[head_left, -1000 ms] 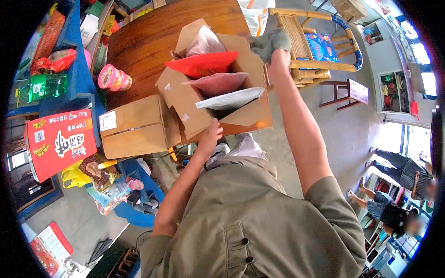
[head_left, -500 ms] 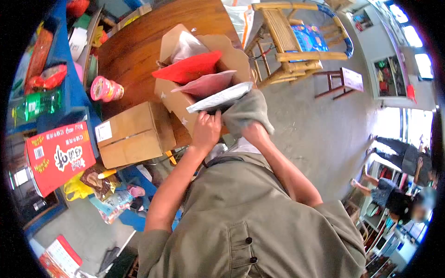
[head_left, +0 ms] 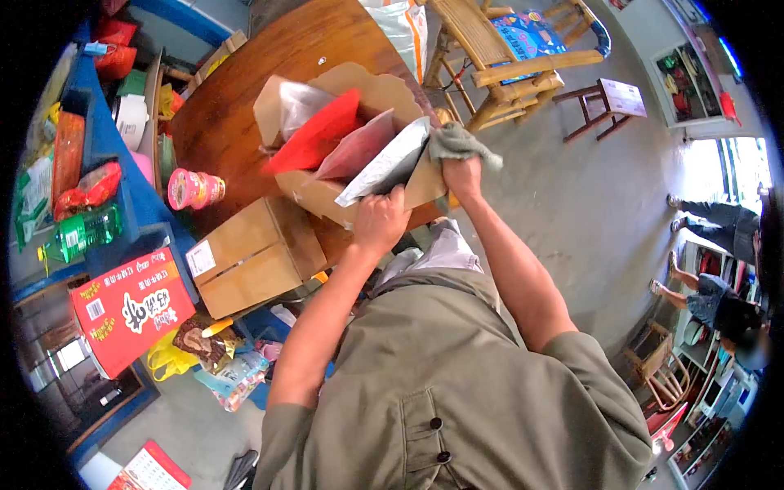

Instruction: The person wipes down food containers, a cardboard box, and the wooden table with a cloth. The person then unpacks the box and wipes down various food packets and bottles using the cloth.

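My left hand (head_left: 381, 220) is curled over the near edge of an open cardboard box (head_left: 425, 181) on the wooden table. In the box stand a red packet (head_left: 314, 131), a pink packet (head_left: 357, 144) and a silver-white packet (head_left: 390, 161). Behind them is a clear plastic bag (head_left: 304, 108). My right hand (head_left: 463, 177) is closed on a grey-green cloth (head_left: 462, 148), held against the box's right side. Much of the cloth bunches above my fingers, and its loose end hangs to the right.
Left on the wooden table (head_left: 237, 106) are a pink cup (head_left: 196, 189) and a closed carton (head_left: 253, 260). A red carton (head_left: 133, 309) stands further left. A bamboo chair (head_left: 490, 49) and a small stool (head_left: 604, 102) stand right. Two people (head_left: 719, 302) are at the far right.
My right hand has carried the cloth away from me, up along the box's right side. My left hand has shifted slightly right along the near edge. The view has turned a little.
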### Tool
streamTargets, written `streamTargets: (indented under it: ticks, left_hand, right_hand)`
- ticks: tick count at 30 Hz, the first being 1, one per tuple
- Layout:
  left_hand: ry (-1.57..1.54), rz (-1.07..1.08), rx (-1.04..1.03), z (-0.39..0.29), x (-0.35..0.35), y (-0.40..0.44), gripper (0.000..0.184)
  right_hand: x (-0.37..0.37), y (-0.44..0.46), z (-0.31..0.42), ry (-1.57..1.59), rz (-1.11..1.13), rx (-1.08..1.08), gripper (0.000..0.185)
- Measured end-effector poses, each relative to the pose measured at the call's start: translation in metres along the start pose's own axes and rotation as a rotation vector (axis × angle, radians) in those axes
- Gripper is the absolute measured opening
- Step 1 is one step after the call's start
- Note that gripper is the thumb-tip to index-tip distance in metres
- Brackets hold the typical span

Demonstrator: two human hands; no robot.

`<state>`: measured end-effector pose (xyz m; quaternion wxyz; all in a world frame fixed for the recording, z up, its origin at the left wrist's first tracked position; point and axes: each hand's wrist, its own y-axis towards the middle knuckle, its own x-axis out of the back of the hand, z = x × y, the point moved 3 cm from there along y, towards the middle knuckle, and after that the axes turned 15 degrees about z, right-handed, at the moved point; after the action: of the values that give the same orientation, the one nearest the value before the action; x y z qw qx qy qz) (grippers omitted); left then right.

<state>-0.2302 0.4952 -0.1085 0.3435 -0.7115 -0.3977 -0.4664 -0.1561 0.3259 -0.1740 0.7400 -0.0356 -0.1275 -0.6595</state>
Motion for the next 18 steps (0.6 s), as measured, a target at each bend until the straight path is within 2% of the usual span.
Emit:
streamTargets:
  ticks: [2,4,6,7,8,10,12,13,14,15,16,17,18]
  left_hand:
    - [-0.026,0.032,0.035,-0.007,0.002,0.007,0.025]
    - [-0.049,0.067,0.078,-0.013,0.009,0.013,0.032]
    - [-0.141,0.121,0.260,-0.010,0.014,0.018,0.041]
    - [-0.213,0.130,0.240,-0.004,0.016,0.020,0.044]
    - [-0.269,0.161,0.245,-0.001,0.015,0.023,0.042]
    - [-0.330,0.122,0.219,-0.002,0.011,0.028,0.042]
    - [-0.415,0.229,0.287,-0.002,0.014,0.036,0.043]
    - [-0.441,0.156,0.268,-0.004,0.010,0.038,0.047]
    - [-0.435,0.170,0.267,-0.006,0.008,0.038,0.047]
    - [-0.482,0.088,0.230,-0.009,0.011,0.041,0.048]
    - [-0.527,0.007,0.194,-0.012,0.017,0.043,0.048]
    - [-0.441,-0.022,0.269,-0.021,0.036,0.047,0.048]
    - [-0.445,-0.004,0.238,-0.021,0.048,0.050,0.045]
  right_hand:
    - [0.015,0.008,-0.006,-0.022,-0.095,0.043,0.023]
    - [0.029,0.002,-0.025,0.539,-0.341,-0.433,0.029]
    - [0.052,-0.011,-0.011,0.528,-0.231,-0.212,0.040]
    - [0.065,-0.018,-0.010,0.210,-0.034,-0.111,0.028]
    - [0.067,-0.032,-0.015,0.213,-0.040,-0.119,0.028]
    - [0.051,-0.069,0.031,0.139,0.306,-0.384,0.029]
    - [0.015,-0.076,0.048,-0.055,0.331,-0.179,0.034]
    - [-0.006,-0.070,0.040,0.056,0.443,-0.204,0.037]
    - [-0.027,-0.065,0.030,0.173,0.559,-0.230,0.041]
    - [-0.043,-0.056,0.023,0.185,0.551,-0.230,0.041]
    - [-0.052,-0.046,0.021,0.123,0.329,-0.092,0.041]
    - [-0.060,-0.028,0.004,0.133,0.268,-0.110,0.039]
    - [-0.067,-0.011,-0.014,0.143,0.206,-0.126,0.038]
